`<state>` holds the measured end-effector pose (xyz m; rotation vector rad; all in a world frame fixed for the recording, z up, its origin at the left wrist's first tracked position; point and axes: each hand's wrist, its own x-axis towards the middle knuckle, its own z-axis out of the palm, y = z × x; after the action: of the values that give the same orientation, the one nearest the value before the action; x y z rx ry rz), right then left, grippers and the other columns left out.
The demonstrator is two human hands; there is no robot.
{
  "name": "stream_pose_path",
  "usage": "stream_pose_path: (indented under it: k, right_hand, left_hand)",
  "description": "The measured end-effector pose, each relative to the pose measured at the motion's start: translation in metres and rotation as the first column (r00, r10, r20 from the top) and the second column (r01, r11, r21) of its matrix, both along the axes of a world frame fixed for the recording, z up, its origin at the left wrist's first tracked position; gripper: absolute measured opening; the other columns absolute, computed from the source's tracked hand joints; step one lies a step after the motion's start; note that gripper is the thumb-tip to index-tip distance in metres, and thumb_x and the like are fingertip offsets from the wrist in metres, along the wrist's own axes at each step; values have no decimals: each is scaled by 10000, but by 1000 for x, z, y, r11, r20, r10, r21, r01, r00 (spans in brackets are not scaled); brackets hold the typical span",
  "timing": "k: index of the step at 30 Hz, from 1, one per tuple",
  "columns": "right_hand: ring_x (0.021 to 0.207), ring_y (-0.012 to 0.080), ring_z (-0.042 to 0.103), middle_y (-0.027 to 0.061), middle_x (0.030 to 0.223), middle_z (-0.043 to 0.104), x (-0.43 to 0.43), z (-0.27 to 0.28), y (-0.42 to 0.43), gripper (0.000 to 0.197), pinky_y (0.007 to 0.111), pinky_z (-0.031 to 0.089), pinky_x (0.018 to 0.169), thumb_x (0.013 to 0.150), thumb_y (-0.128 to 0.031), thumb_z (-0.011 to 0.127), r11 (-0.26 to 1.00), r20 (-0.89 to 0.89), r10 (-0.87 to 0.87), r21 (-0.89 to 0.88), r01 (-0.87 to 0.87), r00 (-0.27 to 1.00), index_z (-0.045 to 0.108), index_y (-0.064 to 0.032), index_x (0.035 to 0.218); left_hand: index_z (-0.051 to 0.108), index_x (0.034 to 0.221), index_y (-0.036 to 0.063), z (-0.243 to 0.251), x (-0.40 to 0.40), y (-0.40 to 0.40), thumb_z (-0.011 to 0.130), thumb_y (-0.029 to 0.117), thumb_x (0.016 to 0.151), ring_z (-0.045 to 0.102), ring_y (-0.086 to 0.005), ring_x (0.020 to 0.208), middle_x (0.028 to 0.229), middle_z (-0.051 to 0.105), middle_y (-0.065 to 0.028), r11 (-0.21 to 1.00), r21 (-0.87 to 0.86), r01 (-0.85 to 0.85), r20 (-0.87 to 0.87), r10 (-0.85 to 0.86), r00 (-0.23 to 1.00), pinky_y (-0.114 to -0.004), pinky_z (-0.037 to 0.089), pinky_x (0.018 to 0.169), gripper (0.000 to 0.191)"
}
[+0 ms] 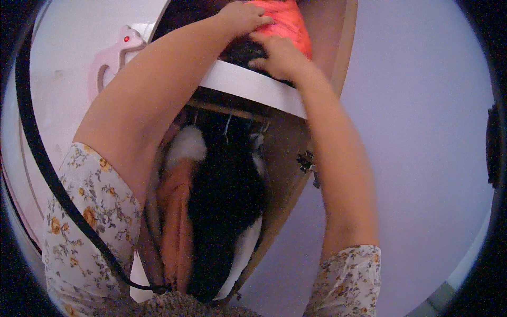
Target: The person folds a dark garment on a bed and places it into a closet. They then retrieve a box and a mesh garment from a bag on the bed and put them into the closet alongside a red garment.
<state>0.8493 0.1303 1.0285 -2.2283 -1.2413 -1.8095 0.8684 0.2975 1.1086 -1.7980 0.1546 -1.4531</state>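
Observation:
A bright coral-pink fabric bundle (291, 20) lies on the upper shelf of a wardrobe, above its white front board (253, 85). My left hand (245, 18) reaches up to the bundle's left side, and its fingers lie on the fabric. Just below it, my right hand (279, 55) is at the bundle's lower front, thumb and fingers apart over a dark item (245, 51) on the same shelf. Blur hides whether either hand grips the cloth. The top of the bundle runs out of view.
Below the shelf, clothes hang from a rail (222, 109): an orange-brown garment (176, 222) with a whitish fluffy part and a black garment (225, 190). An open white door with a pink animal-shaped handle (115, 59) stands left. A metal hinge (305, 161) and plain wall (416, 138) are right.

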Motion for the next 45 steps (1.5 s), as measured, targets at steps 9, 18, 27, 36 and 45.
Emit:
stream_pose_path:
  k: [9, 18, 27, 36, 45]
  right_hand:
    - [763, 294, 608, 132, 820, 644, 19, -13, -53, 359, 373, 471, 699, 710, -276, 684, 976, -240, 199, 139, -170, 950, 634, -85, 1009]
    - [818, 294, 617, 181, 905, 630, 72, 46, 51, 325, 366, 473, 746, 748, -284, 653, 982, -45, -175, -86, 171, 983, 645, -52, 976]
    - [934, 360, 580, 223, 1043, 581, 178, 29, 6, 399, 410, 450, 833, 843, -345, 498, 949, -285, 313, 73, -305, 906, 550, -90, 1145]
    - [746, 274, 624, 161, 813, 639, 55, -63, -25, 219, 378, 491, 689, 833, -183, 497, 594, 373, 454, 551, -587, 809, 628, -34, 927]
    - [621, 133, 512, 64, 684, 567, -147, -280, -70, 178, 239, 417, 584, 857, -115, 507, -13, 434, 644, 830, -558, 631, 587, 9, 956]
  left_hand:
    - [426, 1247, 276, -19, 7, -9, 410, 231, 851, 526, -229, 1059, 1134, 553, -40, 992, 59, 110, 139, -118, 983, -376, 439, 824, 398]
    - [587, 996, 63, 9, 31, 3, 511, 192, 813, 538, -298, 954, 936, 590, -128, 951, 65, 302, 123, -308, 944, -374, 423, 818, 236]
    - [504, 1193, 174, -17, 83, 8, 530, 139, 791, 551, -354, 962, 1063, 545, -161, 948, -174, 265, -45, -276, 960, -427, 463, 816, 404]
    - [589, 950, -5, -123, -22, -13, 435, 346, 886, 569, -335, 890, 918, 607, -178, 724, -18, 690, -179, -681, 710, -402, 439, 810, 388]
    - [546, 1019, 33, -302, -290, -9, 535, 119, 789, 500, -355, 1046, 1083, 553, -156, 742, -233, 628, -300, -669, 680, -459, 367, 919, 246]
